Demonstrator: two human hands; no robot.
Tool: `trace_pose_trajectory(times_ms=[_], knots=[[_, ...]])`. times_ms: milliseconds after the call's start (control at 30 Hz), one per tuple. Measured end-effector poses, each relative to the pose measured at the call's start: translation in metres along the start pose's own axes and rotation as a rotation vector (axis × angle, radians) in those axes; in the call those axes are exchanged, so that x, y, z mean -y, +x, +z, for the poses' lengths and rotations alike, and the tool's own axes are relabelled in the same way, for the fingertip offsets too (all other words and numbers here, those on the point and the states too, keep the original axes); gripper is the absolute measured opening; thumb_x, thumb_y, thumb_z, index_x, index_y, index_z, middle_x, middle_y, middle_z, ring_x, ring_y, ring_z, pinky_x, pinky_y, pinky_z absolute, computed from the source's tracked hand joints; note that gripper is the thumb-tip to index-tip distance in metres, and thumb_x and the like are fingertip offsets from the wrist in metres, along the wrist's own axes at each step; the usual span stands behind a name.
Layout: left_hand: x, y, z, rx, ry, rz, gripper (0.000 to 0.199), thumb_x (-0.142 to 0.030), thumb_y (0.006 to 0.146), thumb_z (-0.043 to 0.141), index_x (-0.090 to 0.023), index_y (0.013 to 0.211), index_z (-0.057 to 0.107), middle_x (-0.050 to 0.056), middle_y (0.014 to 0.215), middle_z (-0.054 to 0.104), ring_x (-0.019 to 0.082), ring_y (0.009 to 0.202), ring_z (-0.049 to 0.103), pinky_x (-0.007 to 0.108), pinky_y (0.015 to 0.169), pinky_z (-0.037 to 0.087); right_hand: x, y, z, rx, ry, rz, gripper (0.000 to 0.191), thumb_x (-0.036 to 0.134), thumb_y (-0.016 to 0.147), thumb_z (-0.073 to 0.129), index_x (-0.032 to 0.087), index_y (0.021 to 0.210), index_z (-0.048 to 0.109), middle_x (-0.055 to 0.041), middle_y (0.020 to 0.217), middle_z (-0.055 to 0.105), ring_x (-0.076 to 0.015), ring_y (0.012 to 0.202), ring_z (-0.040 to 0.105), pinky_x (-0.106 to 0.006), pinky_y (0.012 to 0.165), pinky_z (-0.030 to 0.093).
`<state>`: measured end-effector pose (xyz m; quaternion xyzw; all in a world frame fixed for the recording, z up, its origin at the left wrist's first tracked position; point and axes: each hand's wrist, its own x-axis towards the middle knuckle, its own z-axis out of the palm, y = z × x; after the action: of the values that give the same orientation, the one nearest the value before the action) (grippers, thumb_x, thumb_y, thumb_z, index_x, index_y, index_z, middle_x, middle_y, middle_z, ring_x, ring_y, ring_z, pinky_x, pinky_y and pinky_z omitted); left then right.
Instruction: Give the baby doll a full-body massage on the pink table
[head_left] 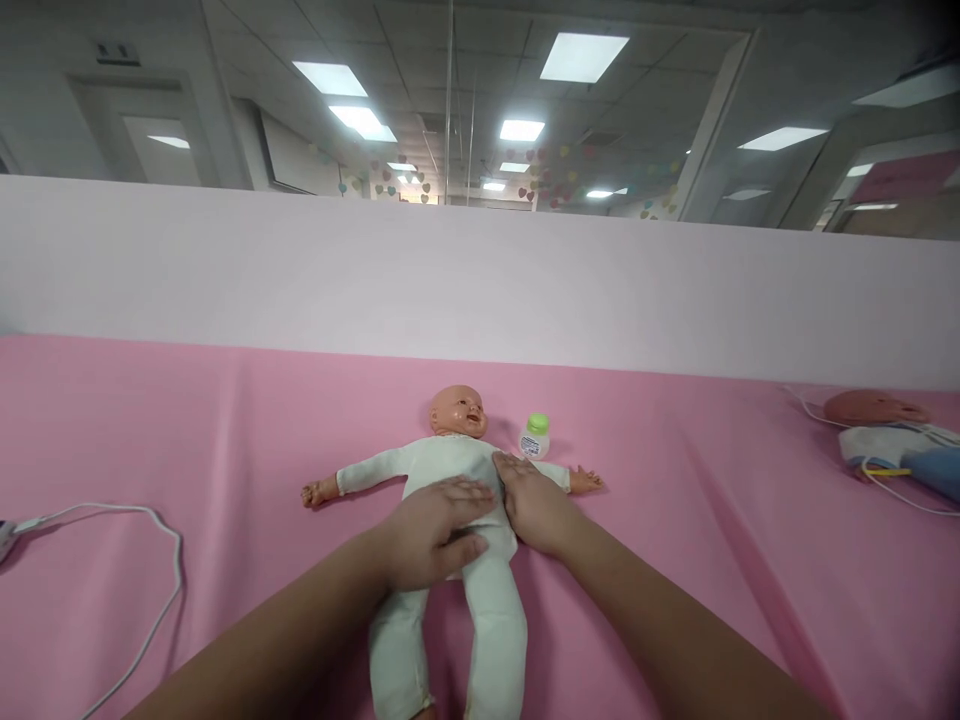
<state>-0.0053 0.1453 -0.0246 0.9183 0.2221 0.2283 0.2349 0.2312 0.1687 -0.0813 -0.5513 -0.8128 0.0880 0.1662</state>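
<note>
A baby doll (495, 600) with a white cloth body lies on its back on the pink cloth, head away from me and arms spread. Across its belly rests my left hand (433, 530), palm down, with the thumb apart from the fingers. My right hand (536, 503) lies against the side of the doll's chest, fingers stretched out and pointing towards its head. Neither hand is gripping anything. Just beyond my right fingertips, a small clear bottle (534, 440) with a green cap stands beside the doll's head and arm.
A white cable (178, 560) curls over the pink cloth (262, 430) at the left. At the far right lies another doll (870, 406) with white and blue clothing and thin tubing. A low white wall (450, 280) runs behind, with glass above it.
</note>
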Motion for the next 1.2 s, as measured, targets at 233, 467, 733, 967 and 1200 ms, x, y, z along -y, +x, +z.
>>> trace_pose_trajectory(times_ms=[233, 467, 733, 967, 1200], knots=[[0.049, 0.010, -0.005, -0.061, 0.198, -0.227, 0.057, -0.047, 0.104, 0.043, -0.020, 0.153, 0.053, 0.007, 0.160, 0.047, 0.026, 0.152, 0.039, 0.044, 0.129, 0.025, 0.004, 0.001, 0.000, 0.014, -0.018, -0.005, 0.063, 0.013, 0.097, 0.038, 0.001, 0.159, 0.036, -0.0211, 0.162, 0.039, -0.0294, 0.152, 0.039, -0.048, 0.128, 0.027], [0.082, -0.002, -0.015, -0.129, 0.424, -0.480, 0.068, -0.053, 0.106, 0.029, -0.009, 0.156, 0.046, 0.014, 0.160, 0.047, 0.029, 0.150, 0.042, 0.048, 0.125, 0.031, 0.004, 0.000, -0.005, 0.027, -0.043, 0.001, 0.060, 0.017, 0.101, 0.035, 0.003, 0.160, 0.035, -0.0185, 0.164, 0.037, -0.0291, 0.152, 0.038, -0.047, 0.129, 0.028], [0.093, -0.007, -0.008, -0.112, 0.476, -0.493, 0.068, -0.052, 0.107, 0.024, -0.010, 0.157, 0.043, 0.014, 0.160, 0.047, 0.028, 0.150, 0.042, 0.045, 0.125, 0.032, 0.058, -0.031, -0.032, -0.040, 0.042, -0.249, 0.059, 0.019, 0.101, 0.041, 0.010, 0.159, 0.041, -0.0129, 0.166, 0.036, -0.0267, 0.154, 0.035, -0.047, 0.129, 0.029], [0.096, -0.007, -0.005, -0.088, 0.516, -0.421, 0.068, -0.048, 0.107, 0.023, -0.006, 0.157, 0.041, 0.018, 0.159, 0.047, 0.030, 0.149, 0.043, 0.045, 0.125, 0.031, 0.093, -0.037, -0.030, 0.166, 0.221, -0.436, 0.051, 0.035, 0.107, 0.044, 0.020, 0.156, 0.048, -0.0074, 0.163, 0.043, -0.0238, 0.154, 0.035, -0.046, 0.131, 0.022], [0.094, -0.008, -0.006, -0.052, 0.500, -0.400, 0.068, -0.047, 0.107, 0.023, -0.005, 0.157, 0.040, 0.018, 0.162, 0.043, 0.028, 0.151, 0.040, 0.044, 0.127, 0.029, 0.043, 0.003, -0.019, 0.088, 0.194, -0.233, 0.058, 0.048, 0.110, 0.032, 0.021, 0.160, 0.038, -0.0058, 0.168, 0.031, -0.0246, 0.159, 0.022, -0.051, 0.131, 0.014]])
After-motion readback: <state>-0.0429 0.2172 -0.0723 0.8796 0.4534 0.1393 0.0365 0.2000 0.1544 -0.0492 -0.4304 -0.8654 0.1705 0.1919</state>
